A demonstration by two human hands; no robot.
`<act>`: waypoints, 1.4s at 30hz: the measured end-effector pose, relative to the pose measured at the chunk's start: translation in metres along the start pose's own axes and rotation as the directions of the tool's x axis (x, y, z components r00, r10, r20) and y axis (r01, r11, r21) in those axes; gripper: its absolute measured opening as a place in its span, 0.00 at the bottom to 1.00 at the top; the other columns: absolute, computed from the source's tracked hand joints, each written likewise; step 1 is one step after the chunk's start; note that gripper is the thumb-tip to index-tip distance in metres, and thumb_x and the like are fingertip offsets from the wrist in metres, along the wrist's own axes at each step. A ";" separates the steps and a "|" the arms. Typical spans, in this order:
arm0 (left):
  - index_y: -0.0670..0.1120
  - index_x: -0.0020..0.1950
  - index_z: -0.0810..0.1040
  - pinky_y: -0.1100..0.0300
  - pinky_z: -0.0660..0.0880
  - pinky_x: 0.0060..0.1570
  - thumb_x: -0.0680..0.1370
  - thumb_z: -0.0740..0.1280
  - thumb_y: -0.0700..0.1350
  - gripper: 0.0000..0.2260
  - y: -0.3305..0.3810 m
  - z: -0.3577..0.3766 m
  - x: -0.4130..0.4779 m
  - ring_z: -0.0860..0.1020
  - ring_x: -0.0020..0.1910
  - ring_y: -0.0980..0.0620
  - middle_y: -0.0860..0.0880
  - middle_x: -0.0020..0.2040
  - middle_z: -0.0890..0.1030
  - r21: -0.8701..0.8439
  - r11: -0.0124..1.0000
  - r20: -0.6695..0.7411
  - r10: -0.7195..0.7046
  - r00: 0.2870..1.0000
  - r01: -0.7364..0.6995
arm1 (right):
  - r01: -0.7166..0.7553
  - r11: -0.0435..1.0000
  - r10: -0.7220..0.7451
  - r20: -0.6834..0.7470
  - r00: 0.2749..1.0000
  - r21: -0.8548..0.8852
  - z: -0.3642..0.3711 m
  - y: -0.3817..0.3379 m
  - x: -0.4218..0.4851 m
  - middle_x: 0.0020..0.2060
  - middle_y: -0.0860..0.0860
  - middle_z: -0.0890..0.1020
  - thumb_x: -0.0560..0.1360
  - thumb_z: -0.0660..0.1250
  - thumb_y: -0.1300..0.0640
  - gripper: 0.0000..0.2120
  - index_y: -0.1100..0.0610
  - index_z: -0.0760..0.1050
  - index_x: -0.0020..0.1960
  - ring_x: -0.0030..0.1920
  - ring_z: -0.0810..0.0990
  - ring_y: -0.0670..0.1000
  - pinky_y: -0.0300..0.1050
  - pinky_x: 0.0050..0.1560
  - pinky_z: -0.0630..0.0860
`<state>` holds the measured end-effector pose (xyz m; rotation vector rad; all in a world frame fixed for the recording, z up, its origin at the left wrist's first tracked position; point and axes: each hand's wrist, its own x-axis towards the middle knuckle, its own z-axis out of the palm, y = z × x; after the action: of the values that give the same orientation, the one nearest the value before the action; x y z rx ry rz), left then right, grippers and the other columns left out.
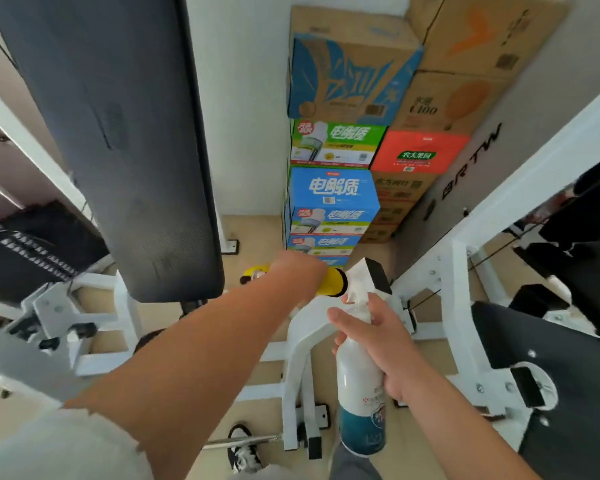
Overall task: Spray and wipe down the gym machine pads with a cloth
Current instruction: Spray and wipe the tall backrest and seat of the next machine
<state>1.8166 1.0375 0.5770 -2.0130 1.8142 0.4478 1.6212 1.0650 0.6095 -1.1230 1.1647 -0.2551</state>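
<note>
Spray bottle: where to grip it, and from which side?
Grip the spray bottle at its narrow white shoulder just under the trigger head, coming from the right, as the right hand does now. The body narrows there, so fingers can wrap it and one can reach the trigger, with the nozzle pointing away.

Dark charcoal with a fine woven grain on the back pad [118, 133], at eleven o'clock. Black on the seat pad [534, 337], at four. White all over the machine frame [298, 358]. White above and teal below on the spray bottle [359, 375], at five. Yellow with a black ring on the handle grip [331, 282], near centre. At twelve to one, brown printed blue on the top box [350, 74], green and white on the green box [336, 143], orange-red with a green label on the red box [418, 152], blue with white characters on the blue box [333, 192]. Pale beige on the floor [257, 230]. Light grey on the sleeve [66, 445], at seven.
</note>
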 end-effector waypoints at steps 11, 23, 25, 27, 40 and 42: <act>0.48 0.71 0.63 0.51 0.71 0.32 0.83 0.64 0.41 0.18 -0.064 0.030 -0.099 0.74 0.34 0.48 0.47 0.48 0.78 -0.047 0.981 -0.218 -0.196 0.956 0.190 | 0.023 0.999 -0.026 0.144 0.989 0.024 0.021 0.029 -0.031 0.41 0.58 0.87 0.71 0.83 0.46 0.22 0.46 0.79 0.61 0.40 0.87 0.57 0.54 0.43 0.85; 0.43 0.62 0.78 0.43 0.83 0.55 0.72 0.80 0.56 0.26 0.041 0.137 -0.250 0.86 0.53 0.39 0.38 0.54 0.86 -0.746 -0.659 0.453 -0.400 0.797 0.093 | 0.069 0.992 -0.025 0.378 0.925 -0.104 0.091 0.059 -0.047 0.43 0.57 0.89 0.66 0.85 0.38 0.30 0.42 0.79 0.63 0.45 0.89 0.57 0.59 0.52 0.88; 0.41 0.60 0.79 0.46 0.84 0.53 0.72 0.82 0.48 0.22 0.030 0.132 -0.257 0.87 0.51 0.41 0.38 0.52 0.87 -0.761 -0.647 0.403 -0.418 0.814 0.045 | 0.094 0.988 -0.037 0.400 0.916 -0.125 0.103 0.055 -0.048 0.43 0.55 0.89 0.64 0.85 0.37 0.31 0.42 0.80 0.63 0.44 0.89 0.54 0.55 0.50 0.87; 0.42 0.57 0.80 0.50 0.85 0.51 0.73 0.80 0.43 0.16 0.006 0.130 -0.264 0.87 0.49 0.42 0.40 0.50 0.87 -0.774 -0.633 0.385 -0.452 0.805 0.014 | 0.102 0.984 -0.032 0.410 0.911 -0.148 0.122 0.051 -0.049 0.43 0.54 0.89 0.62 0.85 0.36 0.32 0.43 0.81 0.62 0.44 0.89 0.54 0.54 0.48 0.85; 0.50 0.56 0.83 0.46 0.80 0.60 0.81 0.68 0.58 0.13 -0.226 0.195 -0.285 0.85 0.53 0.47 0.47 0.50 0.87 -0.829 -0.546 0.407 -0.433 0.804 0.126 | 0.078 0.993 -0.054 0.254 0.966 -0.087 0.339 0.035 -0.017 0.38 0.51 0.89 0.67 0.85 0.45 0.25 0.45 0.82 0.60 0.39 0.87 0.51 0.51 0.43 0.83; 0.48 0.53 0.83 0.46 0.81 0.59 0.82 0.67 0.57 0.13 -0.277 0.221 -0.300 0.85 0.49 0.49 0.46 0.48 0.87 -0.882 -0.445 0.364 -0.433 0.825 0.156 | 0.060 0.997 -0.046 0.223 0.974 -0.057 0.398 0.032 -0.010 0.37 0.52 0.88 0.65 0.86 0.45 0.27 0.45 0.81 0.61 0.39 0.87 0.53 0.51 0.43 0.83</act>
<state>2.0646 1.4291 0.5507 -3.4566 0.1049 2.3001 1.9328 1.3121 0.5737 -1.2070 0.9511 -0.1301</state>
